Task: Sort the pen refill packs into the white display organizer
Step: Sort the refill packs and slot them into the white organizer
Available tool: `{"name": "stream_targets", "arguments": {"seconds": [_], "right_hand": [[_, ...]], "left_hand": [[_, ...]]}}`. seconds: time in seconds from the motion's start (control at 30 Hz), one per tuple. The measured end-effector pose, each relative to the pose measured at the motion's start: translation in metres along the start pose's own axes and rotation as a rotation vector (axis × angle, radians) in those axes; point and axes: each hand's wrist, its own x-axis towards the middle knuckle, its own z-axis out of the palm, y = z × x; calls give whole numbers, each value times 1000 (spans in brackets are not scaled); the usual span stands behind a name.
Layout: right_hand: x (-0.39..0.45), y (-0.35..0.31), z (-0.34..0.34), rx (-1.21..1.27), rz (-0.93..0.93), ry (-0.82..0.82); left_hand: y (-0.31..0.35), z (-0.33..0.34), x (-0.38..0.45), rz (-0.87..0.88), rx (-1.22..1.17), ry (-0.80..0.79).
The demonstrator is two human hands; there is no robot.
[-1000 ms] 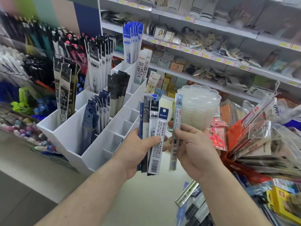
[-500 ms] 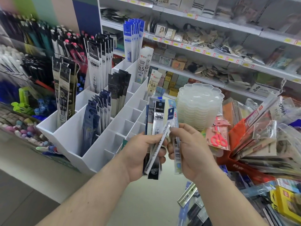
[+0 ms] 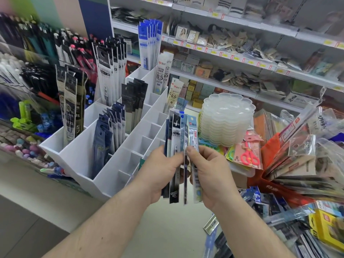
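My left hand grips a bunch of narrow pen refill packs, dark ones in front, held upright just right of the white display organizer. My right hand pinches a clear refill pack with a light blue top beside the bunch, thumb against its front. The organizer stands tilted on the counter. Its left and back compartments hold black, navy and white-and-blue refill packs; the small front-right compartments look empty.
A stack of clear scalloped plastic trays stands behind my hands. A red basket of mixed packaged stationery fills the right side, with more packs spilling below. Pens hang on the left display. Store shelves run across the back.
The white pack that my right hand was tilting across the bunch now stands upright. Both hands have shifted slightly right and the packs are squared up side by side.
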Motion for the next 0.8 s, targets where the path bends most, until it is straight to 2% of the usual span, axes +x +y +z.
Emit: {"name": "stream_targets", "arguments": {"seconds": [0.17, 0.4, 0.6, 0.8], "right_hand": [[-2, 8, 5, -113, -38, -33], [-5, 9, 20, -258, -153, -66], [12, -10, 21, -145, -250, 94], [13, -15, 42, -104, -285, 2]], "left_hand": [[-2, -3, -2, 89, 125, 121], [1, -17, -15, 140, 118, 251], [4, -41, -36, 445, 256, 477], [8, -60, -61, 587, 156, 558]]}}
